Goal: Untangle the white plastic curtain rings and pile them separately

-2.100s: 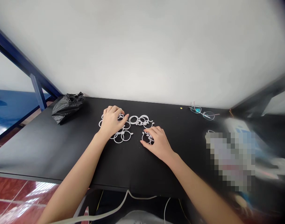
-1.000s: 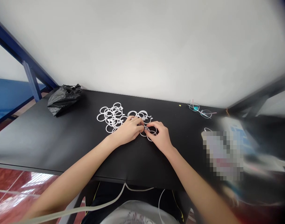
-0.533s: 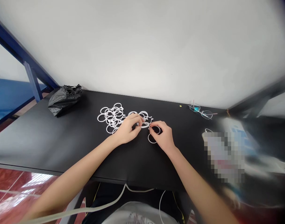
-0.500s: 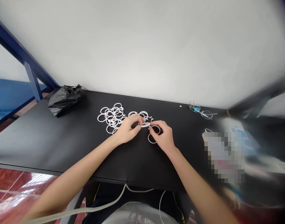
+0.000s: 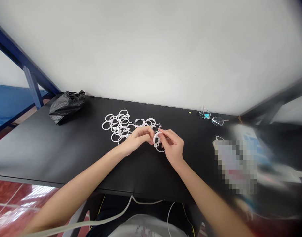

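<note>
A white curtain ring [image 5: 155,137] with a small eyelet at its lower end is tilted up between my two hands. My right hand [image 5: 172,144] pinches it from the right with thumb and fingers. From the other side, my left hand [image 5: 141,137] has its curled fingertips against the ring's left edge. Another ring [image 5: 160,151] lies below, partly hidden by my right fingers. A loose pile of white rings [image 5: 120,123] spreads on the black table [image 5: 96,158] to the left, and several more rings [image 5: 140,122] lie just behind my hands.
A crumpled black plastic bag [image 5: 67,107] sits at the back left. Eyeglasses [image 5: 211,118] rest near the wall at right, with a tiny yellow bit [image 5: 190,112] beside them. A partly pixelated phone-like object [image 5: 216,143] lies at right. A pale cable [image 5: 111,218] runs along the front.
The ring between my hands has turned from lying nearly flat to tilted upright. My right hand has moved slightly left and my hands are closer together.
</note>
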### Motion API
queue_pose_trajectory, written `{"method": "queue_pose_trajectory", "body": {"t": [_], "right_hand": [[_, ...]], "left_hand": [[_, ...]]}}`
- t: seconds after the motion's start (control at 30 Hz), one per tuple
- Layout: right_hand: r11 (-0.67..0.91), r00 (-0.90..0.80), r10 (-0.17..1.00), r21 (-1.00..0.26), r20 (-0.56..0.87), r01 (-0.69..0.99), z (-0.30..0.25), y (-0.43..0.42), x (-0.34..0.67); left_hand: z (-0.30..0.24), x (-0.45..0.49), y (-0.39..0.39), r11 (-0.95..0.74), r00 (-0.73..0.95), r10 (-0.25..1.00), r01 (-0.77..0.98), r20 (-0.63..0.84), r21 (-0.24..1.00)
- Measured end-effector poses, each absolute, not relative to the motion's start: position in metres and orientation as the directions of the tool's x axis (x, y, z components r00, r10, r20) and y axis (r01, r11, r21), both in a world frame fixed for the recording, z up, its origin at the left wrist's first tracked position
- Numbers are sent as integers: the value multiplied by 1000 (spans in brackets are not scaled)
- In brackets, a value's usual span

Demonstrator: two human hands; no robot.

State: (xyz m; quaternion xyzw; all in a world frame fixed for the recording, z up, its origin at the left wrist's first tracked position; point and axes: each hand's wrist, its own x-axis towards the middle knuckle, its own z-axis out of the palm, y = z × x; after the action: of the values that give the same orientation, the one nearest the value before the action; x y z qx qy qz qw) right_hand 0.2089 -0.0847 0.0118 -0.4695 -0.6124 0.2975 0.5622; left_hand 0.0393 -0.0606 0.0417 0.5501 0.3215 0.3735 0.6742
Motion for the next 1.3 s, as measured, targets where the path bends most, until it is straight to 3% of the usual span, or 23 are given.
{"method": "queue_pose_trajectory", "body": {"t": [0.1,0.3,0.53,0.67,0.83,0.97,1.13,1.3], "right_hand": [[398,14,909,-878,416,266,12,-86,209],[464,-129,885,-819,448,337,8,-87,208],[406,-38,910,-868,414,286,16,-93,203],[462,-10,875,-826,485,322,16,-93,202],[529,-130,846,-787,517,318,12,-94,203],[557,-267,829,-763,491,329,11,-97,202],[478,-126,878,-845,461,241,9,-97,200],[541,-71,833,-781,549,311,8,-94,199]], "left_hand": [[42,41,-63,165,503,864,-235,-25,958],[38,43,-62,186,534,844,-188,-59,964],[34,41,-57,170,263,959,-252,-101,953],[35,44,-59,123,253,965,-200,-70,972],[32,44,-65,-168,223,962,25,158,985],[31,41,-69,-451,304,881,303,364,839],[31,37,-68,-625,325,781,387,533,678],[31,34,-65,-676,400,736,413,546,610]]}}
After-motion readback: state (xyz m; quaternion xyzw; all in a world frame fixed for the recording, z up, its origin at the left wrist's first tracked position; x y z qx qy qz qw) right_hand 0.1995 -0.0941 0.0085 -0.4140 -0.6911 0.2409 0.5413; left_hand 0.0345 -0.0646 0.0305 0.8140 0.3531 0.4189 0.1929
